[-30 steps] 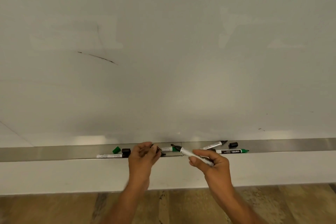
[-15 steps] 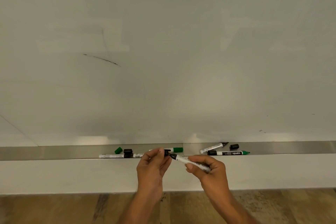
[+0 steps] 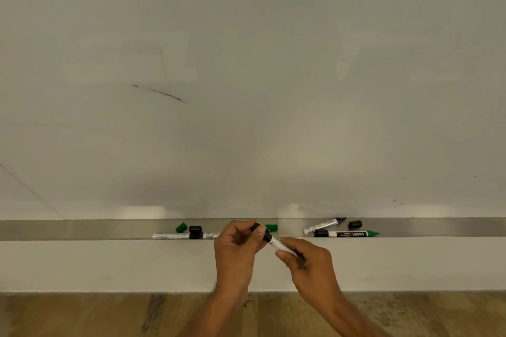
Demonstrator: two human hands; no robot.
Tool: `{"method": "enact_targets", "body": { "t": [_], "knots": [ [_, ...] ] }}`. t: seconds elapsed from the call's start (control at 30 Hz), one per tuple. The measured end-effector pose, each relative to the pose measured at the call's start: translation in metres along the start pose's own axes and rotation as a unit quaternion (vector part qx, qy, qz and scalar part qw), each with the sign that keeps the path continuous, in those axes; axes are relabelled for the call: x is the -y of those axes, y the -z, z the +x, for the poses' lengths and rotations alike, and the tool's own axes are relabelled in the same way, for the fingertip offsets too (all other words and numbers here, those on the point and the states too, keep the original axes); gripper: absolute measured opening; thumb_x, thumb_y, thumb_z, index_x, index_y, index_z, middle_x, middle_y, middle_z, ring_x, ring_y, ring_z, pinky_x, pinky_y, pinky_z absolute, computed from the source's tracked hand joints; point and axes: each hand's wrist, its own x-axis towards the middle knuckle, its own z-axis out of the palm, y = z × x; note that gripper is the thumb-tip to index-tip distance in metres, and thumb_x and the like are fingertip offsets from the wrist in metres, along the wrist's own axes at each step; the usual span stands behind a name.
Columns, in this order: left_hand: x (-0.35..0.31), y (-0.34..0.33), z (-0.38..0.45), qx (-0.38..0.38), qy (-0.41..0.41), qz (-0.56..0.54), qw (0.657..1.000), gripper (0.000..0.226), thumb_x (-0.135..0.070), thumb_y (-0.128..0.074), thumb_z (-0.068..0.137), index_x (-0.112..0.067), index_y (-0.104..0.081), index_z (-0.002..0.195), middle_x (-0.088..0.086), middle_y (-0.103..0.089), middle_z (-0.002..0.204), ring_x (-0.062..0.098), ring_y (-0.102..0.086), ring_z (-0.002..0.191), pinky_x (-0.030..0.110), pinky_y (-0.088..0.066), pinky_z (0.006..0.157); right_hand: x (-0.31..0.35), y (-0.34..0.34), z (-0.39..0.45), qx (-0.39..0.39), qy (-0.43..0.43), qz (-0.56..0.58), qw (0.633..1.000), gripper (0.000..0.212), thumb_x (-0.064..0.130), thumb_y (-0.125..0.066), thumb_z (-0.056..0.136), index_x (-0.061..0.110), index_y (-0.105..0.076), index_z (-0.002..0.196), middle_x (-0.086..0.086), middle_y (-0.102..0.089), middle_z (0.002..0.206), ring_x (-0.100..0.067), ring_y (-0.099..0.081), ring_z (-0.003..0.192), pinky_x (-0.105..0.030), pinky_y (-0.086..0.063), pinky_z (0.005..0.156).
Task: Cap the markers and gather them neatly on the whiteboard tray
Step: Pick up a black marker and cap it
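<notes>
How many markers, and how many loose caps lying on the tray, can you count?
Markers: 5 (held marker, four tray markers)
Loose caps: 3 (two black caps, one green cap)
Total: 8

Green cap (image 3: 181,227), black cap (image 3: 355,224), white-barrelled markers (image 3: 345,234), silver tray (image 3: 82,229), brown wood-grain floor (image 3: 82,314).

Light is soft and even, rather dim, leaving the whiteboard (image 3: 246,76) a greyish white with faint paler patches of reflection well above the hands. Just above the hands, the metal tray (image 3: 82,229) carries two dull bright glints on the board's lower edge, and a soft shadow darkens the board between them. Straight lines bow slightly toward the frame's edges, and the hands look a little soft.
</notes>
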Motion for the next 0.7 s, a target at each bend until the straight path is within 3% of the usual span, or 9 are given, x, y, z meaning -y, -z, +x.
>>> {"method": "enact_targets", "body": {
  "t": [0.17,0.3,0.4,0.5,0.57,0.63,0.7],
  "knots": [
    [-0.003,0.001,-0.001,0.016,-0.025,0.033,0.999,0.023,0.008,-0.070,0.079,-0.014,-0.075,0.086,0.012,-0.075,0.083,0.025,-0.073,0.079,0.023,-0.059,0.066,0.002,-0.007,-0.004,0.020,-0.051,0.046,0.997,0.031,0.012,-0.071,0.086,0.041,-0.070,0.097,0.004,-0.072,0.073,-0.016,-0.063,0.066,-0.028,-0.056,0.065],
    [-0.006,0.002,0.005,0.036,-0.038,0.067,0.996,0.022,0.006,-0.071,0.079,-0.014,-0.075,0.088,0.009,-0.076,0.085,0.024,-0.074,0.082,0.024,-0.060,0.069,0.003,-0.013,-0.005,0.028,-0.082,0.081,0.993,0.029,0.009,-0.070,0.087,0.037,-0.072,0.095,0.012,-0.073,0.076,-0.010,-0.064,0.063,-0.019,-0.054,0.060],
    [-0.009,0.007,0.016,0.074,-0.060,0.134,0.986,0.023,-0.003,-0.073,0.081,-0.022,-0.075,0.093,0.002,-0.077,0.087,0.020,-0.073,0.083,0.031,-0.060,0.077,0.005,-0.013,0.000,0.063,-0.108,0.118,0.985,0.026,0.010,-0.070,0.086,0.035,-0.072,0.092,0.004,-0.076,0.083,-0.017,-0.070,0.067,-0.024,-0.057,0.062],
    [-0.008,0.018,0.029,0.090,-0.086,0.200,0.972,0.021,-0.021,-0.073,0.083,-0.034,-0.073,0.099,-0.011,-0.077,0.090,0.007,-0.071,0.085,0.020,-0.057,0.075,0.003,-0.010,0.013,0.077,-0.124,0.104,0.984,0.016,0.013,-0.070,0.087,0.028,-0.071,0.093,-0.004,-0.075,0.083,-0.020,-0.071,0.074,-0.033,-0.060,0.070],
    [-0.005,0.035,0.042,0.061,-0.110,0.240,0.963,0.023,-0.022,-0.074,0.082,-0.038,-0.071,0.099,-0.015,-0.076,0.088,0.000,-0.069,0.084,0.012,-0.053,0.072,-0.004,-0.006,0.023,0.069,-0.138,0.083,0.984,0.008,0.017,-0.069,0.089,0.024,-0.067,0.094,-0.005,-0.074,0.081,-0.018,-0.066,0.072,-0.032,-0.055,0.068],
    [-0.003,0.064,0.059,0.026,-0.131,0.324,0.937,0.022,-0.024,-0.076,0.081,-0.034,-0.070,0.100,-0.012,-0.076,0.087,0.002,-0.069,0.084,0.018,-0.052,0.075,-0.012,-0.004,0.032,0.058,-0.162,0.092,0.981,0.007,0.019,-0.066,0.091,0.021,-0.063,0.097,-0.002,-0.073,0.085,-0.014,-0.065,0.076,-0.026,-0.052,0.069],
    [-0.001,0.099,0.078,0.003,-0.133,0.452,0.882,0.025,-0.026,-0.075,0.082,-0.026,-0.069,0.107,-0.007,-0.073,0.098,0.011,-0.066,0.090,0.026,-0.050,0.082,-0.019,-0.004,0.040,0.028,-0.222,0.159,0.962,0.012,0.014,-0.064,0.092,0.016,-0.060,0.103,-0.005,-0.073,0.097,-0.016,-0.067,0.087,-0.030,-0.054,0.078]
  ]
}}
